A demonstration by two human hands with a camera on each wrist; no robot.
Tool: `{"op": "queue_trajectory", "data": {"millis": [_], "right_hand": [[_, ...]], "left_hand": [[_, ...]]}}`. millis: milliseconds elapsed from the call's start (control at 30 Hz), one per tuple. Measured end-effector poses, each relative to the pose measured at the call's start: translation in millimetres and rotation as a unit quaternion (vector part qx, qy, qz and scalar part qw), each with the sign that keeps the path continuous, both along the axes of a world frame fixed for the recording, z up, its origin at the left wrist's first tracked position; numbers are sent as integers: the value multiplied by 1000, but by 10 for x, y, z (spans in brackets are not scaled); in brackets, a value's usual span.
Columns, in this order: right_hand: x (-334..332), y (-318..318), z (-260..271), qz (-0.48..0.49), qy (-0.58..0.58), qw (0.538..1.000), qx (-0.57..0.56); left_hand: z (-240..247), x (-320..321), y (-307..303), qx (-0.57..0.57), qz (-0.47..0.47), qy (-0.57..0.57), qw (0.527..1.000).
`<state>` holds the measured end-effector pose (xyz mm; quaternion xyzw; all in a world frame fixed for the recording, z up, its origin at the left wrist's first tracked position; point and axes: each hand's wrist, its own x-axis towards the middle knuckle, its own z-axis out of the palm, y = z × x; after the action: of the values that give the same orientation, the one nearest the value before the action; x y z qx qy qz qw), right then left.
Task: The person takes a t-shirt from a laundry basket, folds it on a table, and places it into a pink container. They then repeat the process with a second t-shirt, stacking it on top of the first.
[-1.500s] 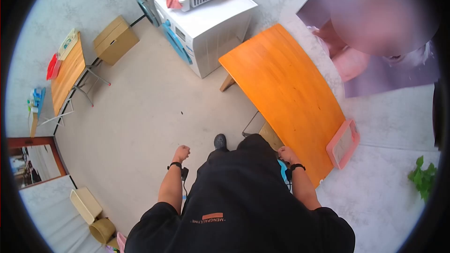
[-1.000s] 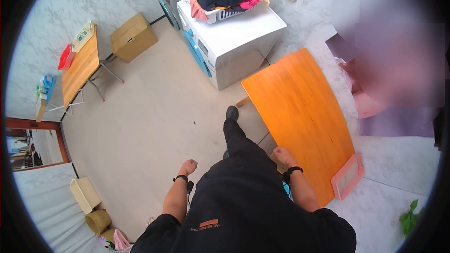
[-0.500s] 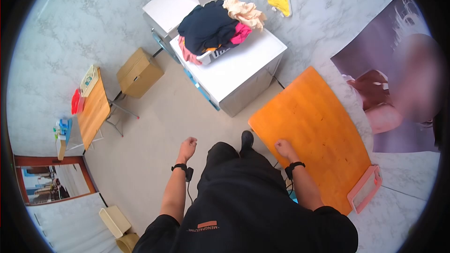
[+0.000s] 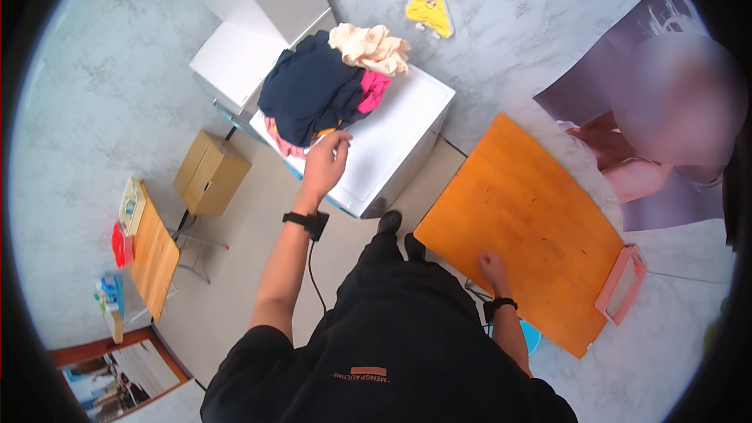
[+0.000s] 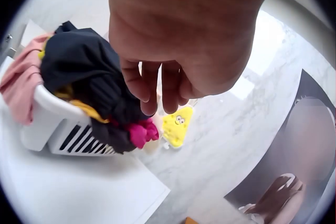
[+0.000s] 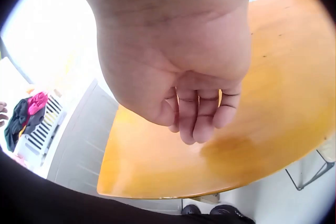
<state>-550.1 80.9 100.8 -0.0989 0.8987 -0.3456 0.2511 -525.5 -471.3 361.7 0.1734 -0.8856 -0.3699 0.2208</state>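
Observation:
A white basket [image 5: 47,111] heaped with clothes stands on a white washing machine [image 4: 392,141]. Dark cloth [image 4: 305,86] covers most of the heap, with cream cloth [image 4: 368,48] and pink cloth [image 4: 374,91] beside it. My left hand [image 4: 325,164] is raised in front of the heap, its fingers loosely bent and holding nothing; in the left wrist view the hand [image 5: 178,56] hangs before the basket, fingers apart. Over the orange table [image 4: 525,219] is my right hand [image 4: 493,270], empty; the right wrist view shows that hand [image 6: 184,71] with loosely curled fingers.
A second white appliance [image 4: 235,63] stands behind the washing machine. On the floor at the left are a cardboard box [image 4: 211,172] and a wooden folding table [image 4: 154,254]. A pink tray [image 4: 621,285] lies at the orange table's right end. A yellow triangular hanging [image 4: 430,9] is on the wall.
My left hand has risen and moved forward to the heap of clothes. The washing machine and basket stand nearer in view. My right hand has stayed over the orange table, lower in view.

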Motion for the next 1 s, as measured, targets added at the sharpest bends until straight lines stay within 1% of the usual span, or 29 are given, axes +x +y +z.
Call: {"op": "queue_trajectory", "data": {"millis": [67,133,200,267,300,333,400,467,500,533,600,667,700,767,800,833,867,933,967,1000], "right_hand": [[79,-97,221,-57,0,998,22],[101,-153,309,-67,-9,997,37],[184,-241,394,-85,-18,995,49],[228,-389,492,-87,50,993,57],[265,-456,547,-100,53,992,64],[304,-521,612,-110,38,992,58],[396,-601,749,-130,22,990,56],[536,-670,817,-154,-10,987,52],[616,-687,823,-167,-11,984,53],[716,-669,818,-186,-15,981,46],[918,-602,736,-213,-20,976,37],[1111,-526,604,-234,-13,971,38],[1191,-509,581,-241,-15,970,35],[1325,-480,547,-292,-30,956,6],[1340,-468,578,-296,-31,955,5],[1348,-490,631,-309,-37,950,0],[1332,-474,663,-320,-42,947,-4],[1233,-441,706,-323,-26,946,-5],[1167,-404,731,-309,-8,951,9],[1085,-374,772,-297,11,955,21]], "left_hand": [[221,-479,-246,-4,-29,43,999],[336,-991,-506,-85,-37,73,993],[363,-1498,-730,-181,-48,116,975],[321,-1992,-975,-231,-50,33,971],[250,-2177,-1077,-273,-51,9,961],[269,-2307,-1089,-321,-39,-89,942],[277,-2474,-1176,-333,-66,-211,917],[170,-2893,-1545,-293,-175,-348,873],[-140,-3067,-1780,-289,-197,-277,895],[-12,-3049,-1728,-254,-167,-260,917],[-87,-3245,-2019,-212,-197,-192,938],[276,-3187,-2040,-162,-169,-128,964],[345,-3236,-2159,-160,-173,-86,968],[425,-3333,-2380,-169,-138,27,976],[761,-3268,-2320,-53,-157,13,986],[1199,-3203,-2256,62,-175,0,983],[1371,-3196,-2237,61,-178,0,982],[1600,-3187,-2207,164,-173,41,970],[1700,-3168,-2175,162,-175,41,970],[1808,-3149,-2134,210,-175,82,958]]}}
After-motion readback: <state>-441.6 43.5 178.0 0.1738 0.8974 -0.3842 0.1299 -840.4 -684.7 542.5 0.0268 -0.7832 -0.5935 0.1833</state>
